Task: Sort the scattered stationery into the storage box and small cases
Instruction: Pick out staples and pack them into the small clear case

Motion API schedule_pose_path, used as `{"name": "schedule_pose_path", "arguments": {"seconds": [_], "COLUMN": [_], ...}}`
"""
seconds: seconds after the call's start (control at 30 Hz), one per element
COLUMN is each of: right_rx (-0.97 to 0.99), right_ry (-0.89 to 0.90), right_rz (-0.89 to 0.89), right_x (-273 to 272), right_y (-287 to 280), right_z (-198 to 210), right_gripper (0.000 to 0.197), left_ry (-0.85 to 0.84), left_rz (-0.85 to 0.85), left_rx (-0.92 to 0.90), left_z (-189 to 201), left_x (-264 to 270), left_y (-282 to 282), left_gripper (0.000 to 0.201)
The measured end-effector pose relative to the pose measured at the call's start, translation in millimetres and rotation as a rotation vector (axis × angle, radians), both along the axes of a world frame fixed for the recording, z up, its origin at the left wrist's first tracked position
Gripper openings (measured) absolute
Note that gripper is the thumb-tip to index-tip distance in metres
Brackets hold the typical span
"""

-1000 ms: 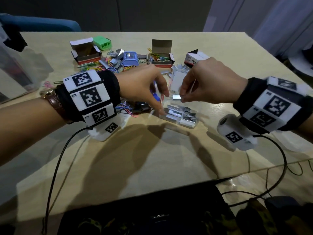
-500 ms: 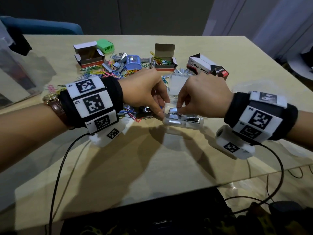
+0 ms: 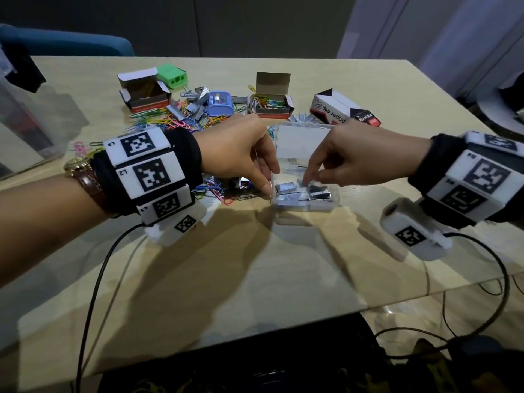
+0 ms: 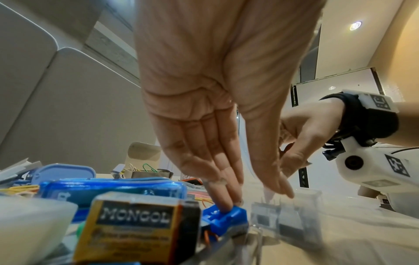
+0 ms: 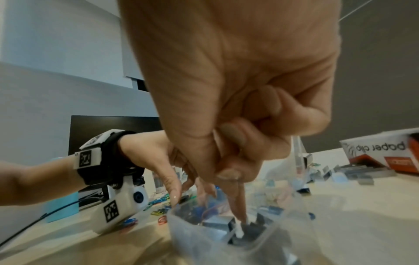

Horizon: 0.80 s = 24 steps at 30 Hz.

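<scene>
A small clear case point(image 3: 334, 197) with its lid point(image 3: 302, 143) standing open holds several silver staple strips point(image 3: 286, 189). My left hand point(image 3: 268, 191) has straight fingers; the fingertips touch the case's left edge. In the left wrist view the left hand point(image 4: 256, 195) rests its fingers on a blue plastic piece point(image 4: 226, 217), with the thumb over the clear case point(image 4: 292, 213). My right hand point(image 3: 305, 181) points its index finger down into the case. In the right wrist view that index fingertip point(image 5: 240, 227) presses among the staple strips point(image 5: 217, 223) while the other fingers are curled.
Loose coloured paper clips point(image 3: 170, 123) and staple strips lie behind my left hand. Two open cardboard boxes point(image 3: 268, 104) point(image 3: 144, 93), a green sharpener point(image 3: 171, 76), a blue case point(image 3: 220, 102) and a paper-clip carton point(image 3: 334, 109) stand further back. A big clear storage box point(image 3: 22, 131) is at the left. Cables point(image 3: 93, 293) cross the near table.
My right hand came down with a silver staple strip, set it in the clear case and now only pokes at the strips. My left hand dropped to the case's left edge.
</scene>
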State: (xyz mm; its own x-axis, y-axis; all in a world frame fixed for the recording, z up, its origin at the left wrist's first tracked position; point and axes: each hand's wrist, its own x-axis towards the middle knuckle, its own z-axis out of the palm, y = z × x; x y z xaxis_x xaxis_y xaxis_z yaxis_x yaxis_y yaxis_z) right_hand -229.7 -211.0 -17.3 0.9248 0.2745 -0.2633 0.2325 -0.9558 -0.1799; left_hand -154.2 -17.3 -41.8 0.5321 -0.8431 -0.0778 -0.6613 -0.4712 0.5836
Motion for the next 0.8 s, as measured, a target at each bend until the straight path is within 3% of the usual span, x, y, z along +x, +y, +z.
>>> {"name": "schedule_pose_path", "arguments": {"seconds": [0.33, 0.53, 0.8], "right_rx": [0.175, 0.095, 0.206], "right_ry": [0.150, 0.089, 0.239], "right_rz": [-0.071, -0.082, -0.160], "right_x": [0.4, 4.1, 2.1], "right_y": [5.8, 0.9, -1.4], "right_z": [-8.5, -9.7, -12.6], "right_gripper": [0.020, 0.011, 0.023], "left_ry": [-0.019, 0.002, 0.016], "left_rz": [-0.010, -0.002, 0.005], "left_rx": [0.004, 0.000, 0.001], "left_z": [0.5, 0.8, -0.1], "left_x": [-0.9, -0.8, -0.3], "left_y": [-1.5, -1.5, -1.8], "left_gripper": [0.037, 0.037, 0.028]}}
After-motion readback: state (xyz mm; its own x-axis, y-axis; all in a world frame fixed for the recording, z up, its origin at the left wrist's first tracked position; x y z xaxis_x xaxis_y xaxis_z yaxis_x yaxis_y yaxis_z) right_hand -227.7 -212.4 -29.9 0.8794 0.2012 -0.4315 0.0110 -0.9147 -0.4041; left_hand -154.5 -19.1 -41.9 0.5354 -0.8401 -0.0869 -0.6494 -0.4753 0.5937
